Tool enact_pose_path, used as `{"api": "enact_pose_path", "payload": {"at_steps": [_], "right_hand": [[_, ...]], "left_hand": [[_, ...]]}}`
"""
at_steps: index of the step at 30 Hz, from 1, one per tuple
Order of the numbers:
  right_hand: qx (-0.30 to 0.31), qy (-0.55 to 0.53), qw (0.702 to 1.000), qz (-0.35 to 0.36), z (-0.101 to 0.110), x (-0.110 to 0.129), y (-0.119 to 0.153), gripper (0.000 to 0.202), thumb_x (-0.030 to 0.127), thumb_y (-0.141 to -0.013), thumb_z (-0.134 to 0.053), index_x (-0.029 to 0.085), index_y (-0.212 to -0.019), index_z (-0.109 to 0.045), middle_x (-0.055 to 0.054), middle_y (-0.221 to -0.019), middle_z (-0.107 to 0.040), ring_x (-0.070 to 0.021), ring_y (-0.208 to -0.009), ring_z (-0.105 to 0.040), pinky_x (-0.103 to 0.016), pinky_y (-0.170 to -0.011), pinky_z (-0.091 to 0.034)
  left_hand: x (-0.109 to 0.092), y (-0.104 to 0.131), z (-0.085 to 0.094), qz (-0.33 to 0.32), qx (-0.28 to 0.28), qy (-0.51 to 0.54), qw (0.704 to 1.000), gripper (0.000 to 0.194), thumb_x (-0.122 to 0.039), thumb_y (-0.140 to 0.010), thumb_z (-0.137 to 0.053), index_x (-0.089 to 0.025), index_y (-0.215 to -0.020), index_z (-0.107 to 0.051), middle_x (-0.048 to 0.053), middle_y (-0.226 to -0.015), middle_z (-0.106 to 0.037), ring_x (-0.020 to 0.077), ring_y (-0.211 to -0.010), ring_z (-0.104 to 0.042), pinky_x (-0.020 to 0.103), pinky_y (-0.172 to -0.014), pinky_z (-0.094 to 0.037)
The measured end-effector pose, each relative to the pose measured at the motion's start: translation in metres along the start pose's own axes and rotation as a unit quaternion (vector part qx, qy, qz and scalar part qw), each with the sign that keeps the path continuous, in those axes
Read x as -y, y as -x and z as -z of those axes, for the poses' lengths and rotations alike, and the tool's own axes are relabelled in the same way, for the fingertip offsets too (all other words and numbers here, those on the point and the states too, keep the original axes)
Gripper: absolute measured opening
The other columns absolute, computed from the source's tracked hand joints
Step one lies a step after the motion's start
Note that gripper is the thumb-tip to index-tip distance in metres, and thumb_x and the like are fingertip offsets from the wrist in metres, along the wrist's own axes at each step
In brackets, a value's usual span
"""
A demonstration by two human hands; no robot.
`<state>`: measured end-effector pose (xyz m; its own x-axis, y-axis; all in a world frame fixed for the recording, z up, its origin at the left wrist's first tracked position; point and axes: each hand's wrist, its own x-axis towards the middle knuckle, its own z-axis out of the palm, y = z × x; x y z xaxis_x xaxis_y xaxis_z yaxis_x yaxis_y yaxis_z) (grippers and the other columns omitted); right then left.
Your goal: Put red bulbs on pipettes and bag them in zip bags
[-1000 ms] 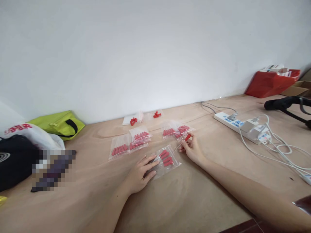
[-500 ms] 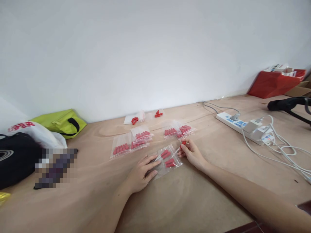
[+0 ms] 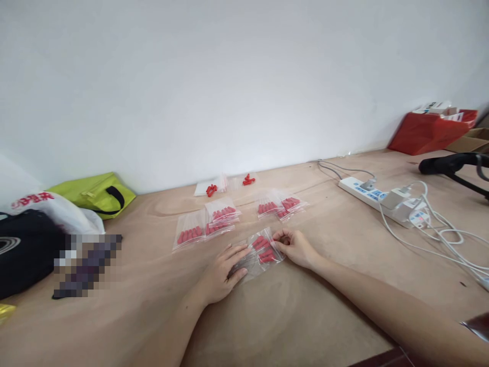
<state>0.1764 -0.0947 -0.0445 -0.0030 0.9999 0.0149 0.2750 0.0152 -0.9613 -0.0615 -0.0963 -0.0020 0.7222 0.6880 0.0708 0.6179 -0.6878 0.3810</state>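
Observation:
A clear zip bag [image 3: 250,271] lies flat on the table in front of me, with several small red rod-like pieces [image 3: 266,257] inside. My left hand [image 3: 218,272] rests on the bag's left part, fingers stretched out and pressing it lightly. At the bag's right edge, my right hand [image 3: 297,248] is closed in a pinch. Its fingertips meet a small red piece [image 3: 274,238], mostly hidden by the fingers and film. Behind my hands lie filled bags of red pieces, one group at left [image 3: 190,234] and another at right [image 3: 267,207].
Two small heaps of red pieces, left [image 3: 211,190] and right [image 3: 248,179], lie on bags near the wall. At right are a power strip [image 3: 361,192] with chargers and white cables [image 3: 439,257], and a red bag [image 3: 424,132]. A green bag [image 3: 91,193] and dark bag [image 3: 34,250] lie left.
My right hand has moved toward me and down to the bag's right edge, bringing the red piece it held. The left hand has stayed in place on the bag.

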Motion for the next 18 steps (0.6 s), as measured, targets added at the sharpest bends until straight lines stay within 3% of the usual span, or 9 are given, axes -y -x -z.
{"api": "enact_pose_path", "payload": {"at_steps": [6, 8, 13, 15, 18], "right_hand": [[0.137, -0.045, 0.988, 0.059, 0.000, 0.007, 0.005, 0.029, 0.042, -0.077, -0.049, 0.017, -0.076, -0.062, -0.001, -0.070, -0.062, -0.0140, -0.066, -0.055, -0.026, -0.061, -0.044], [0.132, -0.065, 0.988, 0.046, 0.001, 0.005, 0.003, 0.031, 0.044, -0.077, -0.048, 0.016, -0.082, -0.061, -0.002, -0.072, -0.061, -0.0134, -0.064, -0.055, -0.025, -0.059, -0.044], [0.009, -0.012, 0.998, 0.068, 0.012, -0.004, -0.007, 0.028, 0.028, -0.076, -0.050, 0.018, -0.101, -0.054, -0.002, -0.082, -0.057, -0.0073, -0.053, -0.047, -0.022, -0.054, -0.042], [0.036, 0.055, 0.990, 0.125, 0.020, -0.002, -0.010, 0.032, 0.018, -0.073, -0.049, 0.020, -0.105, -0.055, -0.003, -0.091, -0.057, -0.0066, -0.053, -0.046, -0.023, -0.055, -0.042], [0.125, 0.122, 0.960, 0.220, 0.032, 0.005, -0.007, 0.033, 0.011, -0.072, -0.048, 0.023, -0.099, -0.061, -0.005, -0.099, -0.057, -0.0110, -0.069, -0.053, -0.025, -0.062, -0.043]], "left_hand": [[0.001, 0.001, -0.001, -0.003, -0.001, 0.002, 1.000, 0.043, -0.028, -0.086, -0.041, -0.029, -0.129, -0.035, 0.000, -0.133, -0.040, 0.0171, -0.123, -0.034, 0.042, -0.105, -0.025], [0.003, 0.000, -0.002, -0.008, 0.000, 0.003, 1.000, 0.042, -0.029, -0.086, -0.041, -0.028, -0.128, -0.037, 0.001, -0.133, -0.041, 0.0172, -0.123, -0.035, 0.042, -0.105, -0.025], [0.004, 0.000, -0.001, -0.037, 0.013, 0.004, 0.999, 0.040, -0.022, -0.087, -0.039, -0.029, -0.126, -0.041, 0.001, -0.132, -0.042, 0.0178, -0.122, -0.036, 0.046, -0.104, -0.023], [0.003, 0.001, 0.000, -0.047, 0.020, -0.002, 0.999, 0.040, -0.018, -0.087, -0.037, -0.031, -0.125, -0.041, 0.000, -0.130, -0.044, 0.0186, -0.124, -0.034, 0.050, -0.103, -0.021], [0.002, -0.002, -0.001, -0.064, 0.008, -0.026, 0.998, 0.042, -0.014, -0.086, -0.036, -0.036, -0.120, -0.045, -0.003, -0.127, -0.048, 0.0207, -0.126, -0.030, 0.055, -0.102, -0.015]]}}
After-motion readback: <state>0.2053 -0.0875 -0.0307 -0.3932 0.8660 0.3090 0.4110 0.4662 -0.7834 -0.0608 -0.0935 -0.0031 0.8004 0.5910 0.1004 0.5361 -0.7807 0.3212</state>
